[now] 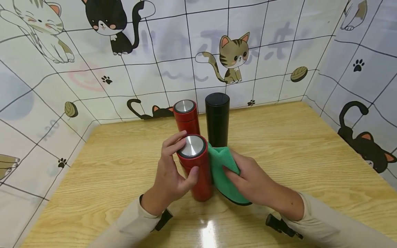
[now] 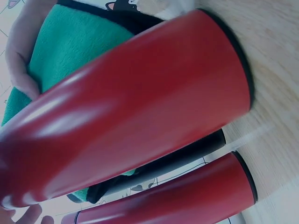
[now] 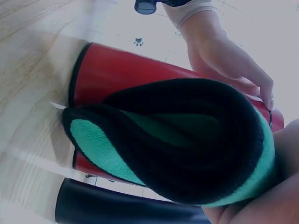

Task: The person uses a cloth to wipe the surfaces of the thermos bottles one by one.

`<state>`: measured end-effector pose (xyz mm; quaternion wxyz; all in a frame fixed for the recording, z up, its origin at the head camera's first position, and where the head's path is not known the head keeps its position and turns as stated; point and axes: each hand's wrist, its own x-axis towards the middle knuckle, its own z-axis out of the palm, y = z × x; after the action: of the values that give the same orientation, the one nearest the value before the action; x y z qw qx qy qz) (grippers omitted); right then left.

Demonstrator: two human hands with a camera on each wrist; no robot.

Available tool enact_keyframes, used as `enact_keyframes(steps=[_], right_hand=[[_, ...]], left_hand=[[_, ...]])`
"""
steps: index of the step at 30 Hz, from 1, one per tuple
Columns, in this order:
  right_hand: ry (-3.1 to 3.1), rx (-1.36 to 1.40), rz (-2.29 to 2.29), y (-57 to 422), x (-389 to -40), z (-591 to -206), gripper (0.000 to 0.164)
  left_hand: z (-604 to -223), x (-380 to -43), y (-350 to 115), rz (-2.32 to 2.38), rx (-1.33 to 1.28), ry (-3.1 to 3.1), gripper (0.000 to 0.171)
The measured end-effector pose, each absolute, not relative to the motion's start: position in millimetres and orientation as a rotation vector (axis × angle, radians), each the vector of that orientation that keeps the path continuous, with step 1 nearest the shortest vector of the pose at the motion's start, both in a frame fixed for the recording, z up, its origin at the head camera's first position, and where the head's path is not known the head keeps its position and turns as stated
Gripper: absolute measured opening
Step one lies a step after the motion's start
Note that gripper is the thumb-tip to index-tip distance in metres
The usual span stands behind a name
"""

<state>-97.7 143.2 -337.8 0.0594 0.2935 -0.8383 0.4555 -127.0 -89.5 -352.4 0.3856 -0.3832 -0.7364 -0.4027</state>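
Note:
A red thermos [image 1: 201, 177] with a silver lid stands upright on the table in the head view. My left hand [image 1: 172, 168] grips its upper part, thumb in front and fingers around the far side of the lid. In my right hand [image 1: 252, 177] is a folded green cloth [image 1: 227, 186] with a black edge, pinched between thumb and fingers. The cloth lies against the right side of this thermos. In the left wrist view the thermos [image 2: 140, 98] fills the middle, with the cloth [image 2: 79, 44] behind it. The right wrist view shows the cloth's dark edging [image 3: 196, 186] looped in front of the thermos.
Behind the gripped thermos stand a second red thermos [image 1: 187, 120] and a black thermos [image 1: 217, 120]. They are upright on the wooden table [image 1: 124, 151]. A white wall covering [image 1: 173, 62] printed with cats encloses the back and sides.

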Motion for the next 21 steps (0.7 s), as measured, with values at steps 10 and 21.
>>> enact_keyframes(steps=[10,21], right_hand=[[-2.467,0.861,1.408,142.5,-96.6,-337.4,0.044],[-2.457,0.822,1.403,142.2,-95.9,-337.6,0.042]], left_hand=[[-349.0,-124.6,-90.4,-1.010,-0.955,-1.899,0.053],[-349.3,-124.3,-91.6,-0.920,-0.945,-1.845,0.039]])
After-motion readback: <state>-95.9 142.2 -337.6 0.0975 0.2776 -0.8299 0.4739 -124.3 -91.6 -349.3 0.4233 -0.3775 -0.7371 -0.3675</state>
